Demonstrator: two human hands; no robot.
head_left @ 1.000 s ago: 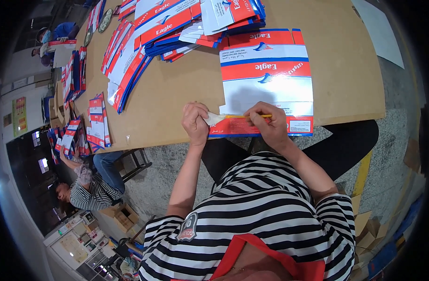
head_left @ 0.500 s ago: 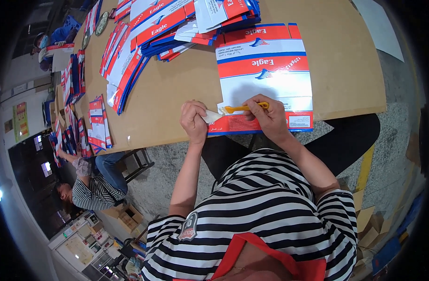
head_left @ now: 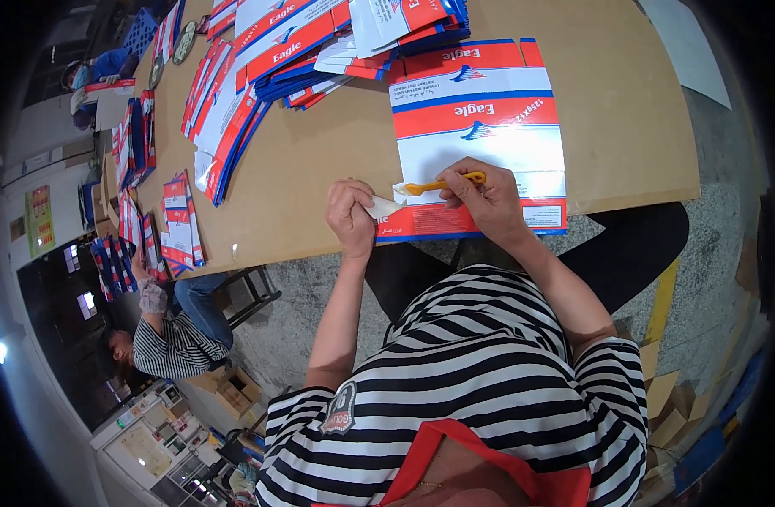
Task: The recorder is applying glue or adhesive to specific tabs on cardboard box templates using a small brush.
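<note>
A flat carton blank (head_left: pixel 480 152), red, white and blue, lies printed side up before me near the table's front edge. My left hand (head_left: pixel 351 215) is closed on its near left corner, where a white flap (head_left: pixel 385 209) is bent up. In my right hand (head_left: pixel 485 198), pinched between thumb and fingers, is a small yellow-handled brush (head_left: pixel 430 185). Its pale tip points left, just above the flap; whether it touches is hard to tell. That hand hovers over the blank's near part.
Piles of similar carton blanks (head_left: pixel 294 51) cover the table's far left, with more stacks (head_left: pixel 180 224) beyond. At the left a co-worker (head_left: pixel 172 338) in a striped shirt reaches to stacks; another person (head_left: pixel 100 76) is farther off. The brown tabletop (head_left: pixel 624 127) ends close to my lap.
My right hand and the brush have shifted slightly away from me, the tip moving up along the flap. My left hand stays put. The near co-worker's arm has moved to the right.
</note>
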